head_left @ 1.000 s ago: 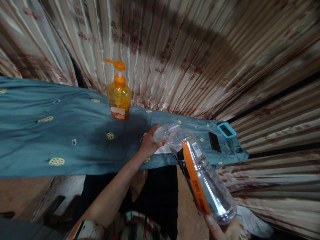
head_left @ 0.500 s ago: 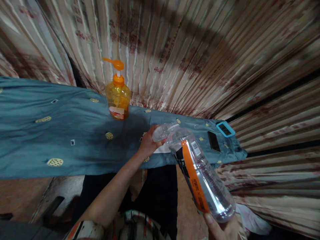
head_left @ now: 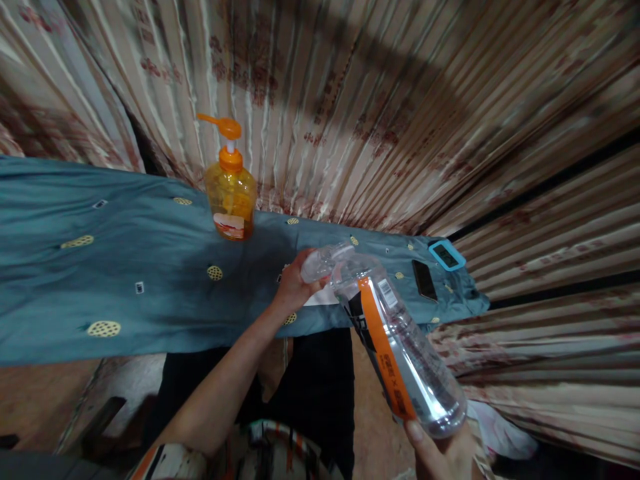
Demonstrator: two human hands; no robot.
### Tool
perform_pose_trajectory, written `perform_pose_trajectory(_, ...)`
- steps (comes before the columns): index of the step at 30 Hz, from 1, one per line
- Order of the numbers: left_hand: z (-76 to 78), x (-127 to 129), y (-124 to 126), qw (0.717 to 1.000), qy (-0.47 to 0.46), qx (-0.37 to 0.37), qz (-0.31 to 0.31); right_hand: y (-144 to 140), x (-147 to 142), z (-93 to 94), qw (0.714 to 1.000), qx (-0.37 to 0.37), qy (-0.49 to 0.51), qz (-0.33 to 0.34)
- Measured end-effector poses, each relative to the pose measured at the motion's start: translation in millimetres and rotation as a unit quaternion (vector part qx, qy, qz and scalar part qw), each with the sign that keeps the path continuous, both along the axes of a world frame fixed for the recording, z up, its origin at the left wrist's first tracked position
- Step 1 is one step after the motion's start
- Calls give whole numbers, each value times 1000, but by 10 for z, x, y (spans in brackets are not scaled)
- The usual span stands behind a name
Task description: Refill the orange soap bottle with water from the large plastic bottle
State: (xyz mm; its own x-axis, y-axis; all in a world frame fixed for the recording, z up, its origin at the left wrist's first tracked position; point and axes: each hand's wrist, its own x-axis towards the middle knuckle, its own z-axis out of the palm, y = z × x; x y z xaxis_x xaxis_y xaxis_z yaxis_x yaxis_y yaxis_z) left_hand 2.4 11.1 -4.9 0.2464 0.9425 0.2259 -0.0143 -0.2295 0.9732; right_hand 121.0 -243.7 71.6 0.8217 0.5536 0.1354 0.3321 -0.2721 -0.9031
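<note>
My left hand (head_left: 294, 287) is wrapped round a small clear plastic bottle (head_left: 314, 266), which leans with its mouth toward the upper right. My right hand (head_left: 443, 452) grips the base end of a large clear plastic bottle (head_left: 425, 367) with an orange and black label. The large bottle is tilted, its neck end pointing up and left and meeting the mouth of the small bottle. Whether liquid passes between them I cannot tell. Partly behind my left hand, a white flat piece (head_left: 323, 295) lies on the cloth.
An orange pump bottle (head_left: 231, 193) stands upright on the blue-green pineapple-print cloth (head_left: 165, 247). To the right lie a dark phone (head_left: 425, 280) and a light-blue-framed digital display (head_left: 447, 255). Pleated curtains (head_left: 310, 87) hang behind and to the right.
The view has shifted slightly, moving the scene a little to the left. Both hands keep the same hold, and the two bottles remain neck to neck.
</note>
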Motion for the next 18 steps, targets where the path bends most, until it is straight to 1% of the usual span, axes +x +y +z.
perform_pose_trajectory(4,-1,7,2,1000,-1,1,1,-25,18,-9,1000,-22,4,4)
perform_pose_trajectory(11,17,4,6,1000,-6,0,-4,24,-44,60,998,2,53,-18)
perform_pose_trajectory(14,26,5,2,1000,1,-5,2,20,-42,53,999,-16,31,-15)
perform_pose_trajectory(18,25,4,-3,1000,3,-3,1,-32,16,-34,1000,-19,11,-1)
